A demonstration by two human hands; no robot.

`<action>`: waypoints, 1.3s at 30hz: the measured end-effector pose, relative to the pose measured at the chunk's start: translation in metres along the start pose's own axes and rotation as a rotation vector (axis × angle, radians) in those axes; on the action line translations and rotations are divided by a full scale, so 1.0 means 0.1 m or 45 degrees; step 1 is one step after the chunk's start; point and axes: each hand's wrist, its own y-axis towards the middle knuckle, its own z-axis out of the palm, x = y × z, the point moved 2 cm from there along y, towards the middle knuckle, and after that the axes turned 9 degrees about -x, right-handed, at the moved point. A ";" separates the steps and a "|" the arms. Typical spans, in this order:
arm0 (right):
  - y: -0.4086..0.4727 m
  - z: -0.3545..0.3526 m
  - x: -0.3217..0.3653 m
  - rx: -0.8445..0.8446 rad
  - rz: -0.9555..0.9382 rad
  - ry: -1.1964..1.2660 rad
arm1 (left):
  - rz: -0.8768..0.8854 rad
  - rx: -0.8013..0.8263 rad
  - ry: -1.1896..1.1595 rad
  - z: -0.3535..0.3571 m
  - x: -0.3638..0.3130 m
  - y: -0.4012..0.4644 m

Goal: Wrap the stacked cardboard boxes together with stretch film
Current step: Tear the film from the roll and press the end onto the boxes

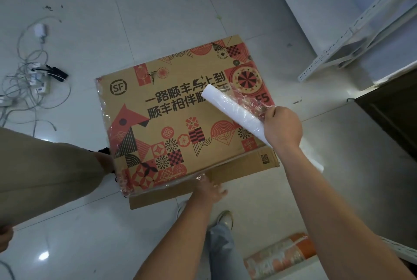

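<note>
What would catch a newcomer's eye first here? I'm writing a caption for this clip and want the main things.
The printed cardboard box with red and black patterns lies flat mid-floor, film already clinging to its left and near edges. Above its right side the right hand holds the white stretch film roll, while the left hand presses the box's near edge. Tangled cables sprawl at far left.

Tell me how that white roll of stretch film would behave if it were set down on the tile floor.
The roll of stretch film is a smooth cylinder, so on the glossy tile floor it would probably roll unless laid against something. It stays straight in the right hand, so likely stiff. The loose film trailing from it looks thin and crinkled, probably floppy and clingy.
</note>
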 end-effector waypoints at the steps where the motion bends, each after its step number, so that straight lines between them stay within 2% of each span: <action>1: 0.00 -0.01 0.00 0.007 -0.002 0.007 | -0.092 0.134 -0.113 0.05 0.01 -0.13; 3: -0.01 -0.03 -0.01 0.026 -0.004 0.036 | -0.115 0.236 -0.364 0.04 0.08 -0.54; 4: -0.01 -0.03 -0.01 0.031 -0.003 0.048 | 0.042 0.215 -0.281 0.01 0.10 -0.73; 6: -0.02 -0.06 0.01 0.024 0.009 0.087 | 0.510 -0.059 -0.111 -0.16 0.10 -0.99; 9: -0.08 -0.14 0.05 -0.038 0.001 0.218 | 1.295 -0.728 0.188 -0.64 -0.14 -1.45; 10: -0.12 -0.16 0.07 -0.053 -0.020 0.251 | 1.460 -0.930 0.334 -0.79 -0.21 -1.49; 11: -0.15 -0.18 0.08 -0.056 -0.041 0.263 | 1.549 -1.042 0.511 -0.91 -0.28 -1.47; 12: -0.18 -0.20 0.09 -0.050 -0.059 0.258 | 1.534 -1.053 0.738 -1.01 -0.34 -1.41; 15: -0.22 -0.23 0.15 -0.024 -0.127 0.202 | 1.375 -0.911 1.481 -1.06 -0.38 -1.06; 17: -0.23 -0.22 0.17 -0.029 -0.136 0.137 | 1.401 -0.955 1.655 -0.98 -0.36 -0.93; 20: -0.18 -0.18 0.12 0.095 0.033 0.163 | 1.416 -1.095 1.562 -0.84 -0.38 -0.85; 24: -0.17 -0.27 0.06 0.247 0.238 0.155 | 1.481 -1.083 1.411 -0.79 -0.41 -0.86; 28: -0.30 -0.32 0.21 0.298 0.141 0.060 | 1.556 -1.087 1.349 -0.95 -0.41 -0.79; 33: -0.40 -0.37 0.30 0.378 0.261 0.142 | 1.562 -1.058 1.321 -1.22 -0.46 -0.71; 35: -0.38 -0.40 0.28 0.446 0.330 0.271 | 1.554 -1.038 1.301 -1.26 -0.47 -0.73; 39: -0.28 -0.53 0.16 0.371 0.415 0.424 | 1.513 -1.003 1.195 -1.20 -0.45 -0.80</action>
